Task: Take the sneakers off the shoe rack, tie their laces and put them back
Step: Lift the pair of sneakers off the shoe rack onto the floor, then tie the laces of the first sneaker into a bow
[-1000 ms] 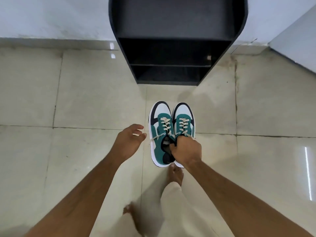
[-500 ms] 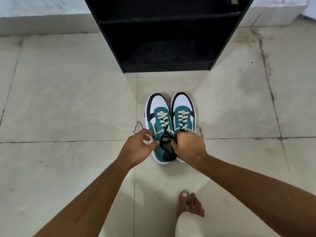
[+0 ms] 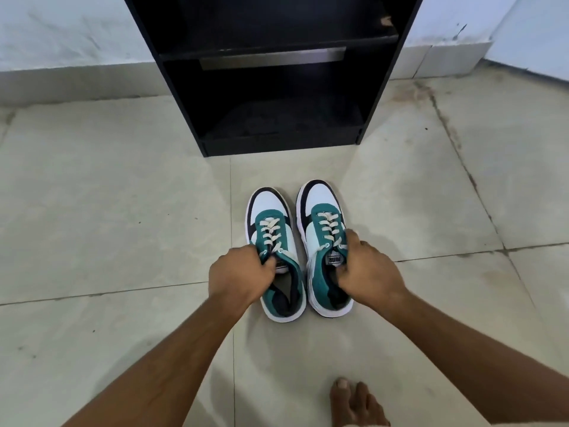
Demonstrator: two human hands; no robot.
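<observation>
Two green, white and black sneakers stand side by side on the floor, toes toward the rack. My left hand [image 3: 238, 274] is closed on the tongue and collar of the left sneaker [image 3: 271, 229]. My right hand [image 3: 368, 272] grips the tongue area of the right sneaker [image 3: 321, 217]. Both have cream laces threaded up the front; the lace ends are hidden by my hands. The black shoe rack [image 3: 271, 72] stands just beyond the toes, and its visible shelves hold nothing.
Beige floor tiles [image 3: 107, 195] spread to both sides of the sneakers. A pale wall [image 3: 61, 32] runs behind the rack. My bare foot [image 3: 354, 402] rests on the floor at the lower right.
The sneakers have come down onto the floor and now stand slightly apart. My left hand moved in and took the left sneaker; my right hand now holds only the right one.
</observation>
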